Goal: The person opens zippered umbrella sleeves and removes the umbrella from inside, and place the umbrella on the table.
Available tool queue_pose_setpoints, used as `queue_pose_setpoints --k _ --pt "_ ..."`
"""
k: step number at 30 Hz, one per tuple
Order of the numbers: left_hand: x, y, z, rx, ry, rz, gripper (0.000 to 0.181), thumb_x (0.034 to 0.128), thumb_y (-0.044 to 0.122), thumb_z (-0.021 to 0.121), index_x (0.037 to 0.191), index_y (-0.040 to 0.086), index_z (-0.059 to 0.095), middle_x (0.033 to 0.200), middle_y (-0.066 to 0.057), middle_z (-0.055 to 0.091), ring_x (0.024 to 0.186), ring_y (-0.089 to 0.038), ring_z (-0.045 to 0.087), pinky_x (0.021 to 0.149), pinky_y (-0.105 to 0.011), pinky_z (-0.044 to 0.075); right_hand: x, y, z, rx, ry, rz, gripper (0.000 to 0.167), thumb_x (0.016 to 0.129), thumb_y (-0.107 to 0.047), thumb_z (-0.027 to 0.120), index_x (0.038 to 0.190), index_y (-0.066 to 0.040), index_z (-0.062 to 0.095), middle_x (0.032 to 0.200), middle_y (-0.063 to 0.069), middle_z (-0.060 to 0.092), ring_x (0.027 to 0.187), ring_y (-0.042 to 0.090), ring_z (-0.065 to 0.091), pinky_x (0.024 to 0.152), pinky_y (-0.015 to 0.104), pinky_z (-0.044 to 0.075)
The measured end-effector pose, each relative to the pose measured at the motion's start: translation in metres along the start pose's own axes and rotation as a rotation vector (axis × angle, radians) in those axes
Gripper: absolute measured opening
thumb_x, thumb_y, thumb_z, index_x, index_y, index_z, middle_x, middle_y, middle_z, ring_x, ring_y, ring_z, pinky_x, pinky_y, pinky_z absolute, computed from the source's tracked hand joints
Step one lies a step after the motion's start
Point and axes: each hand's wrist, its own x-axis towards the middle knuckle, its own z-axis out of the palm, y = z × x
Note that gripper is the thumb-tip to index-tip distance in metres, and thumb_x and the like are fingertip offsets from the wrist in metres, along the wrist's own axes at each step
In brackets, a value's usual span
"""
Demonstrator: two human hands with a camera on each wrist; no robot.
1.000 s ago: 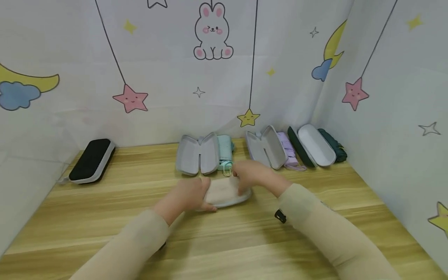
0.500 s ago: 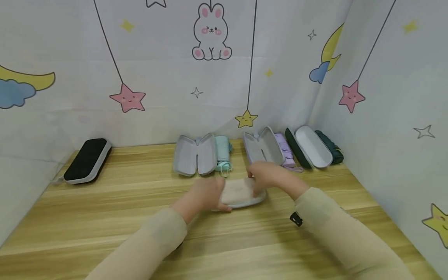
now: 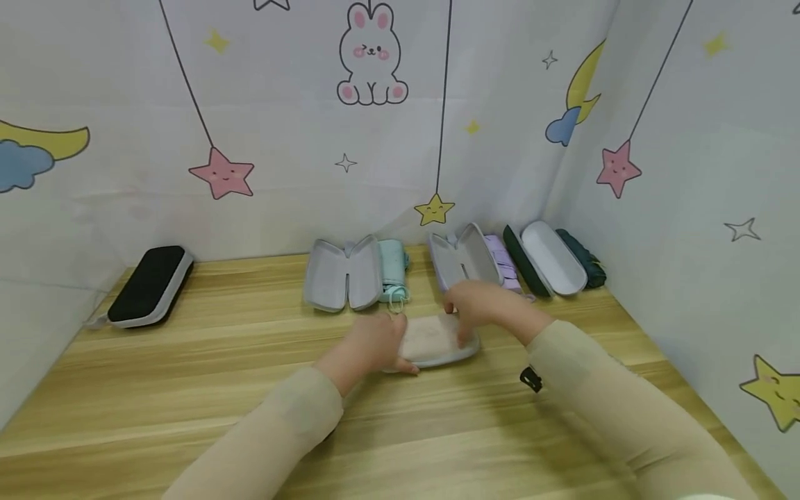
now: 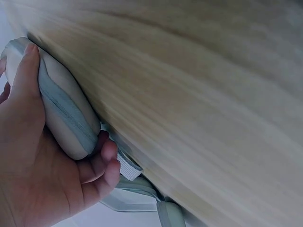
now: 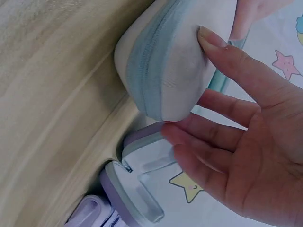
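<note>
A cream zipper case [image 3: 430, 339] with a pale blue zipper band lies on the wooden table between both hands. My left hand [image 3: 371, 342] grips its left end, thumb along the near side; in the left wrist view the fingers curl round the case [image 4: 59, 125]. At the other end, my right hand [image 3: 480, 307] holds the case from above, and in the right wrist view the thumb presses its top while the fingers lie at its side and end [image 5: 182, 101]. The zipper looks closed along the visible stretch. What is inside is hidden.
Along the back stand an open grey-lined case [image 3: 328, 278] beside a folded mint umbrella [image 3: 392, 264], an open lilac case [image 3: 476, 253] beside a lilac umbrella [image 3: 502, 260], and an open dark green case [image 3: 553, 260] beside a dark green umbrella [image 3: 581, 258]. A closed black case [image 3: 148, 285] lies left.
Both hands and the cream case between them have moved right across the table, mostly in the first half second. The head view has shifted slightly. The grips look the same.
</note>
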Motion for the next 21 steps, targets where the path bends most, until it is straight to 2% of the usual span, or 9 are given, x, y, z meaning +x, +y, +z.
queue_pose_setpoints --k 7,13,17,21 --pt "0.000 0.001 0.000 0.016 -0.008 -0.020 0.090 0.0684 0.077 0.067 0.118 0.004 0.054 0.093 -0.015 0.063 0.086 -0.027 0.064 0.064 -0.040 0.055 0.005 -0.011 -0.003 0.005 -0.057 0.011 0.055 0.073 -0.041 0.084 0.113 -0.007 0.068 0.108 0.005 0.066 0.098 0.023 0.061 0.086 0.040 0.049" --pt "0.001 0.001 -0.003 0.019 -0.015 -0.021 0.088 0.0685 0.077 0.066 0.116 0.004 0.053 0.091 -0.014 0.062 0.084 -0.026 0.063 0.065 -0.041 0.055 0.017 -0.022 -0.008 0.056 -0.139 -0.045 0.061 0.075 -0.021 0.085 0.129 -0.006 0.061 0.123 0.006 0.061 0.114 0.023 0.056 0.096 0.038 0.044" --pt "0.000 0.001 -0.003 -0.008 -0.024 -0.009 0.091 0.0686 0.077 0.066 0.119 0.003 0.052 0.093 -0.015 0.061 0.085 -0.027 0.063 0.067 -0.041 0.055 0.024 -0.029 -0.009 0.038 -0.175 -0.047 0.065 0.072 -0.016 0.087 0.129 -0.007 0.060 0.124 0.004 0.060 0.113 0.021 0.055 0.096 0.037 0.044" --pt "-0.002 -0.001 -0.002 -0.053 -0.054 -0.012 0.099 0.0683 0.077 0.067 0.131 0.003 0.047 0.105 -0.017 0.061 0.090 -0.028 0.063 0.071 -0.043 0.055 0.025 -0.031 -0.006 0.036 -0.166 -0.017 0.065 0.069 -0.016 0.090 0.127 -0.009 0.062 0.120 0.002 0.060 0.106 0.019 0.056 0.092 0.036 0.046"
